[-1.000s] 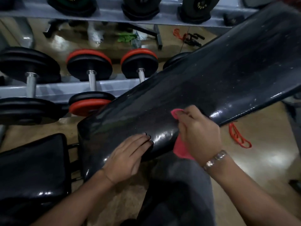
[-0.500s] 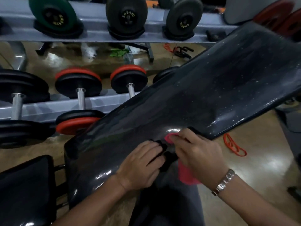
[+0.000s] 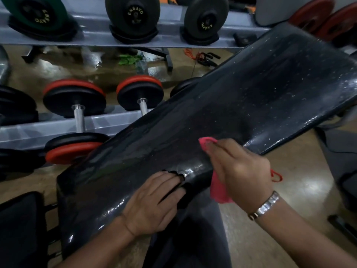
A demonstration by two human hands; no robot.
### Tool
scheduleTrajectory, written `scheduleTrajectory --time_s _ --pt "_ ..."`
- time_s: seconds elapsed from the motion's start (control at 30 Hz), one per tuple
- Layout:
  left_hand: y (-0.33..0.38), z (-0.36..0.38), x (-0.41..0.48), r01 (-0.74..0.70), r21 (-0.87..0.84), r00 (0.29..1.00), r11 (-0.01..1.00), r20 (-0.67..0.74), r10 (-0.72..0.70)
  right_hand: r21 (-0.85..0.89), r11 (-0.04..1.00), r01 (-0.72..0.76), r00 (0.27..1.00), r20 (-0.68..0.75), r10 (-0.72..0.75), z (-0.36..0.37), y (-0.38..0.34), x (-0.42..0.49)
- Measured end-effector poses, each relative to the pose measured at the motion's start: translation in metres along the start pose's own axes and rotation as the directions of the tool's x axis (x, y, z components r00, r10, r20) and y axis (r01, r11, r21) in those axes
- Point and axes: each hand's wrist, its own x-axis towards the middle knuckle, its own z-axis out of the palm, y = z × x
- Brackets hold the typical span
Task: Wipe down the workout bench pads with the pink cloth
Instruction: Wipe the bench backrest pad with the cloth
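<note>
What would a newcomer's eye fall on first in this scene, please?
The long glossy black vinyl bench pad slants across the centre. At its near edge the right hand presses a bright pink cloth, the left hand flat beside. Red-and-black dumbbells sit on the grey rack behind, left.

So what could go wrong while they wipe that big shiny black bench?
The pink cloth is only pressed under the right hand, and much of it hangs off the edge of the long glossy black bench pad, so it might slip and fall. The pad looks wet, so the left hand resting on it could slide. Pale specks farther up might get missed.
</note>
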Motion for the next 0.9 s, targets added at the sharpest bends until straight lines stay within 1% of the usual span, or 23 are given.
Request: scheduleTrajectory --time_s 0.1,0.13,0.17,0.23,0.27,0.3,0.4,0.43,0.47,0.57,0.6,0.73,0.77,0.8,0.9 --pt "0.003 -0.004 0.003 0.013 -0.025 1.000 1.000 -0.015 -0.014 0.024 0.990 0.141 0.985 0.093 -0.143 0.001 -0.001 -0.013" --pt "0.004 -0.005 0.004 0.022 -0.036 1.000 0.999 -0.019 -0.022 0.024 0.989 0.144 0.985 0.091 -0.146 -0.002 0.007 -0.011" --pt "0.006 -0.006 0.006 0.031 -0.042 0.999 0.999 -0.027 -0.032 0.020 0.994 0.104 0.992 0.073 -0.105 -0.005 0.015 -0.005" --pt "0.007 -0.008 0.013 0.046 -0.047 0.998 0.998 -0.040 -0.048 0.022 0.999 -0.042 0.999 0.007 0.042 -0.007 0.026 0.010" --pt "0.007 -0.009 0.019 0.051 -0.048 0.997 0.998 -0.047 -0.053 0.020 0.996 -0.089 0.996 -0.013 0.090 -0.006 0.025 0.013" --pt "0.009 -0.010 0.026 0.051 -0.047 0.997 0.998 -0.053 -0.054 0.008 0.996 -0.090 0.996 -0.018 0.090 -0.003 0.020 0.011" --pt "0.016 -0.011 0.051 0.018 -0.055 0.997 0.998 -0.068 -0.021 0.015 0.997 0.078 0.996 0.041 -0.079 -0.003 0.015 -0.006" --pt "0.018 -0.010 0.058 0.002 -0.065 0.998 0.998 -0.068 -0.007 0.019 0.994 0.111 0.992 0.050 -0.112 -0.007 0.022 -0.006" --pt "0.020 -0.009 0.065 -0.013 -0.074 0.998 0.997 -0.065 0.009 0.011 0.994 0.105 0.993 0.045 -0.106 -0.011 0.031 -0.002" --pt "0.021 -0.002 0.081 -0.041 -0.086 0.999 0.995 -0.038 0.038 -0.028 0.998 -0.065 0.997 -0.036 0.064 -0.014 0.046 0.014" --pt "0.021 0.001 0.084 -0.042 -0.090 0.999 0.995 -0.032 0.039 -0.035 0.996 -0.083 0.996 -0.047 0.081 -0.012 0.042 0.013" --pt "0.023 0.011 0.087 -0.045 -0.090 0.999 0.995 -0.012 0.044 0.045 0.998 0.052 0.998 0.038 -0.053 -0.016 0.040 -0.002" --pt "0.022 0.013 0.087 -0.047 -0.087 0.999 0.995 -0.011 0.046 0.040 0.998 0.053 0.998 0.039 -0.054 -0.020 0.046 0.000" --pt "0.022 0.013 0.087 -0.048 -0.082 0.999 0.995 -0.013 0.047 0.018 0.999 0.027 0.999 0.022 -0.027 -0.023 0.053 0.005" --pt "0.021 0.014 0.090 -0.045 -0.077 0.999 0.996 -0.018 0.043 -0.053 0.992 -0.113 0.992 -0.061 0.110 -0.021 0.060 0.014"
